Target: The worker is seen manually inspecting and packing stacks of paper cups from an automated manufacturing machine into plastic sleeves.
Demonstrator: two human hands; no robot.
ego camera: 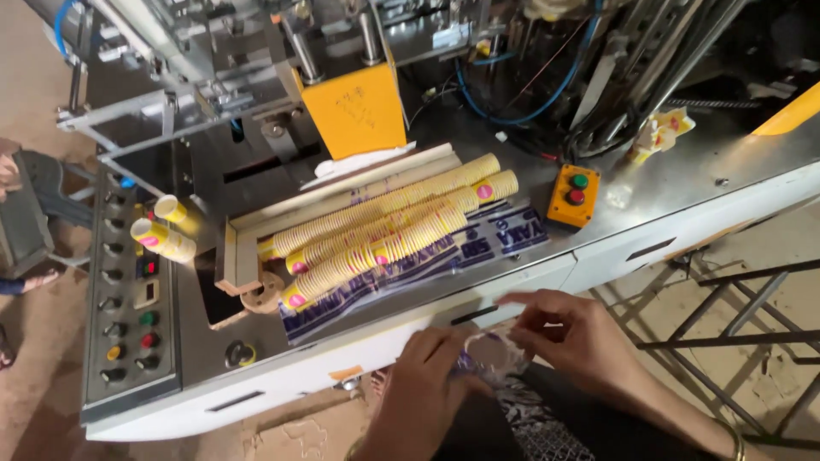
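My left hand point(424, 376) and my right hand point(571, 329) meet just below the machine's front edge, both pinching a piece of clear plastic film point(487, 352) with dark print, held between their fingertips. On the machine's steel top point(683, 175), just beyond my hands, three long stacks of yellow paper cups point(384, 226) lie on their sides atop a printed plastic sheet point(487, 243). Long pale cardboard strips point(376, 181) lie behind the stacks.
A yellow box with a green and a red button point(573, 195) sits right of the cups. Two short cup stacks point(166, 230) rest at the left above a grey control panel point(128, 299) with knobs and buttons. Machine frame, hoses and a yellow plate point(354, 111) stand behind. A metal rack point(743, 324) stands at the right.
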